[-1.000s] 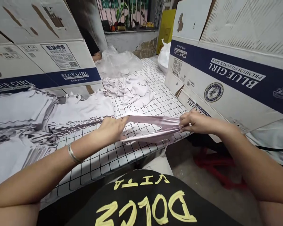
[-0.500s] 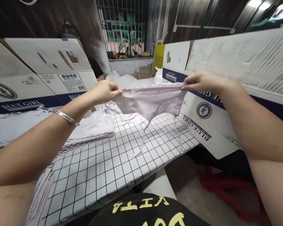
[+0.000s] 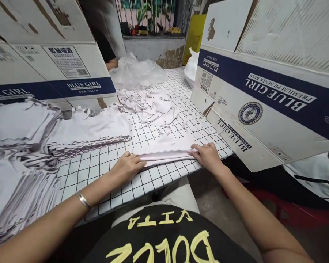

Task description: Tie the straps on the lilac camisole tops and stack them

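A pale lilac strappy top lies on the checked tablecloth, its hem toward me and its thin straps pointing away. My left hand is closed on the left end of the hem. At the right end, the fingers of my right hand pinch the same hem, which is stretched straight between both hands. Just beyond lies a loose heap of similar tops. Left of my left hand is a flat stack of tops, and nearer to me another stack hangs toward the table's edge.
Cardboard boxes stand at the left and right, walling in the table. Crumpled clear plastic lies at the back, near another person's arm. A white bag leans by the right box. A red stool is low at right.
Both hands have come down and closer to me, bringing the top from the air onto the tablecloth. My view has tilted downward.
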`<state>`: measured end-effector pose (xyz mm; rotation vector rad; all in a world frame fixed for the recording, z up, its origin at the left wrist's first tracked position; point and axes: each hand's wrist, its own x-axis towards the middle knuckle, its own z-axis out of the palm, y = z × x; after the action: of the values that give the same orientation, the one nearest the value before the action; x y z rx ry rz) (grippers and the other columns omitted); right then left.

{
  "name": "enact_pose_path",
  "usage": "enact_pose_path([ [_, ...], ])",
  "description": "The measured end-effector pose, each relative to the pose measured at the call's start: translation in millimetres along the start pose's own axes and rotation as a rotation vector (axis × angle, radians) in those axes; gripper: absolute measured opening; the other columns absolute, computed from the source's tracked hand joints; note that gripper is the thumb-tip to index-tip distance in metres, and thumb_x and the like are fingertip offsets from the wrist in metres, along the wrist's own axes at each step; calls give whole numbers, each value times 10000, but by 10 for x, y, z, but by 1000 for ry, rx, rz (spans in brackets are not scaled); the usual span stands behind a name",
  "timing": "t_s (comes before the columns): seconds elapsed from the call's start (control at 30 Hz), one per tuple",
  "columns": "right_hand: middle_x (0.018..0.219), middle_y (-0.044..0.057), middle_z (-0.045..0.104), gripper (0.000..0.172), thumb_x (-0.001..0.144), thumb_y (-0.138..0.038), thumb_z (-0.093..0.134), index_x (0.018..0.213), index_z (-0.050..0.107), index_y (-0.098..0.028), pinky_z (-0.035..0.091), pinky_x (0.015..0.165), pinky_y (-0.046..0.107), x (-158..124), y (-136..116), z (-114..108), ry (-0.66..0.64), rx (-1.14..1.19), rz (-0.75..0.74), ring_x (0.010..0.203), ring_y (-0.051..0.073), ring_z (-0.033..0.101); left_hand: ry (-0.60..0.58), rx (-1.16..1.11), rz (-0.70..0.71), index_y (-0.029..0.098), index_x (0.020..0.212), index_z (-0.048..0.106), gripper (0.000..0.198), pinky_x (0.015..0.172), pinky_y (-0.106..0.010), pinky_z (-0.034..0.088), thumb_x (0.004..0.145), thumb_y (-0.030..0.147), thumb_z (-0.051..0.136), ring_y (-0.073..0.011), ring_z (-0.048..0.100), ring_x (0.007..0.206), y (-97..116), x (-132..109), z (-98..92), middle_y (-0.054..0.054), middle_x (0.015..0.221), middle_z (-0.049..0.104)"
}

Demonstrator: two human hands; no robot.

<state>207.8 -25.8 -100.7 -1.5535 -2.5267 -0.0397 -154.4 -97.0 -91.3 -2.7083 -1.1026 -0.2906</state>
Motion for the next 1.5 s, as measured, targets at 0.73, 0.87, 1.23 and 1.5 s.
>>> enact_pose_path([
  [0.73,651,4,585,86,643,-181,648,629,563,-181,391,599,279,1290,378,-859,309,594,445,652,158,516,-59,-24,-117,257,901,722,156,1001,-657,135,784,237,620,-392,333,1300,-762,529,-856,-57,1385,502],
  [0.87,618,0,544,152,614,-118,709,625,563,-158,389,570,278,1779,435,-1521,370,724,465,577,114,451,66,123,-219,136,975,712,290,997,-627,147,878,327,517,-363,357,1271,-1148,954,-1567,-78,1225,573],
  [1.23,608,-5,552,92,651,-219,646,712,598,-168,346,497,246,446,278,-862,70,611,402,538,119,469,108,179,-134,161,814,655,307,914,-506,280,902,21,396,-247,571,975,-85,91,-710,-65,914,667],
  [1.5,624,-20,529,112,645,-239,571,744,593,-191,369,557,252,-443,106,34,30,667,632,577,133,481,50,73,-175,152,863,618,276,902,-451,274,879,-24,406,-208,580,924,625,-443,-54,-73,930,667],
])
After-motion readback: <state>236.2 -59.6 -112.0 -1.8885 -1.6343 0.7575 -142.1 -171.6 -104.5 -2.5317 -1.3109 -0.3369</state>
